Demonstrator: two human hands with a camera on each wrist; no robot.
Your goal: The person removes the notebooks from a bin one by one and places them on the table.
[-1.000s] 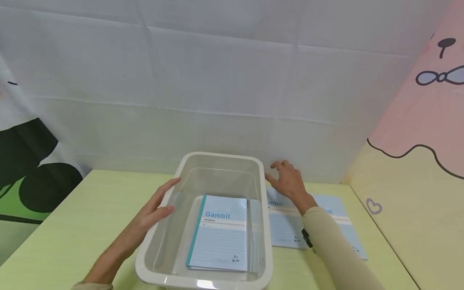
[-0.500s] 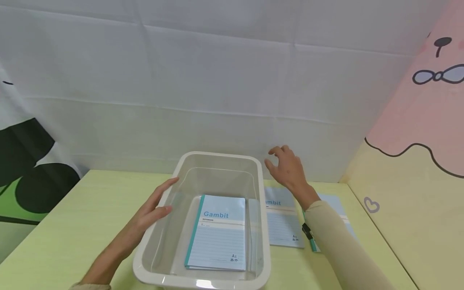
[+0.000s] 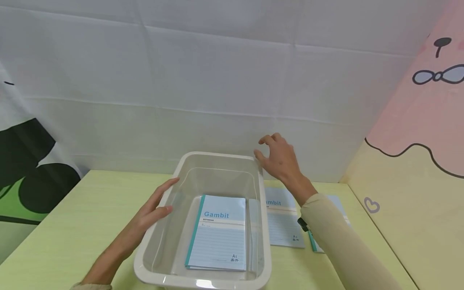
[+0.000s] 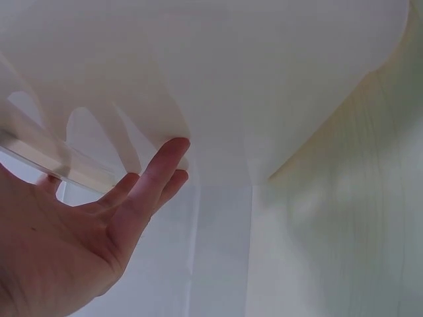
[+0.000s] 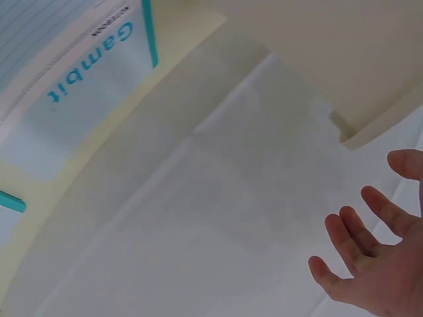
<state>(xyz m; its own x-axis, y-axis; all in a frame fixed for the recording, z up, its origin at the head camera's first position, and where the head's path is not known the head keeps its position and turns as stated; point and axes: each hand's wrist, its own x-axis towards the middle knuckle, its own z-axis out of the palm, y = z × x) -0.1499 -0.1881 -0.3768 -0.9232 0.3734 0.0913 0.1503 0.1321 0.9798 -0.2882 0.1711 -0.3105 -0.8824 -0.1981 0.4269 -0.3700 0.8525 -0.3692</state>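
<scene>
A light grey plastic bin point(image 3: 148, 264) stands on the table in the head view. My left hand point(image 3: 146, 219) holds its left rim, thumb and index finger over the edge. In the left wrist view, other fingers point(image 4: 158, 172) of that hand lie along the bin's outer wall. Inside the bin lies a blue Gambit notebook point(image 3: 217, 237), and a pale upright strip stands beside it. My right hand point(image 3: 280, 159) hovers near the far right corner of the bin, fingers spread and loosely bent, with nothing in them.
Right of the bin lies another Gambit notebook point(image 3: 284, 223). A further notebook point(image 3: 338, 205) is partly hidden by the right sleeve point(image 3: 337, 237). A white sheet point(image 3: 217, 80) hangs behind the table point(image 3: 90, 213), and a pink and yellow printed panel point(image 3: 409, 189) borders the right side.
My right hand has risen away from the notebook on the right and shifted slightly left towards the bin's far corner. The left hand stays on the rim.
</scene>
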